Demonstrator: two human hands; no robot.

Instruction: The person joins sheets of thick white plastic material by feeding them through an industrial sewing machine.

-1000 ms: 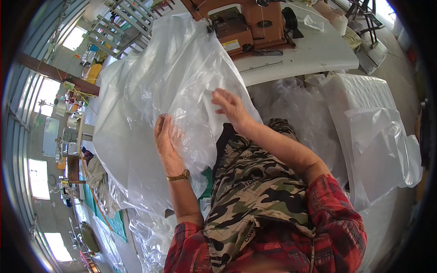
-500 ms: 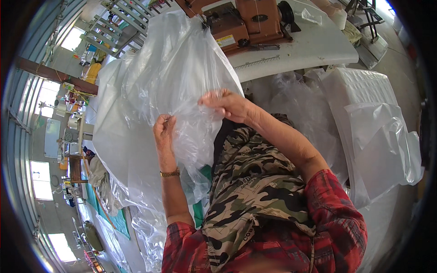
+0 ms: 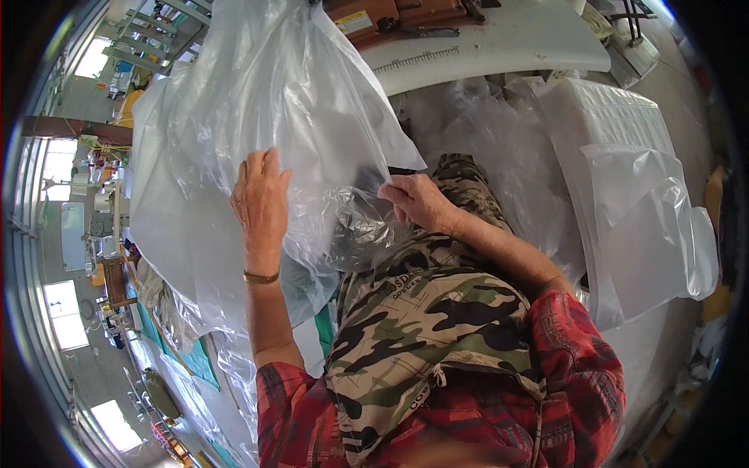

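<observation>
Clear plastic sheet (image 3: 234, 132) spreads over a person's lap, just in front of the white tabletop (image 3: 499, 47). Left hand (image 3: 261, 203) lies flat on it, fingers apart and extended. Right hand (image 3: 417, 201) has its grip pinched together on the sheet's edge, beside a crumpled fold, above a camouflage apron (image 3: 421, 327).

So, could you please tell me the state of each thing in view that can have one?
Clear plastic sheet: held up, spread out, crumpled near its lower edge.
Left hand: flat, fingers extended against the sheet.
Right hand: pinching the sheet's edge.
Stack of white bags: lying flat, top one loose and draped.
White table: carrying a brown machine.
</observation>
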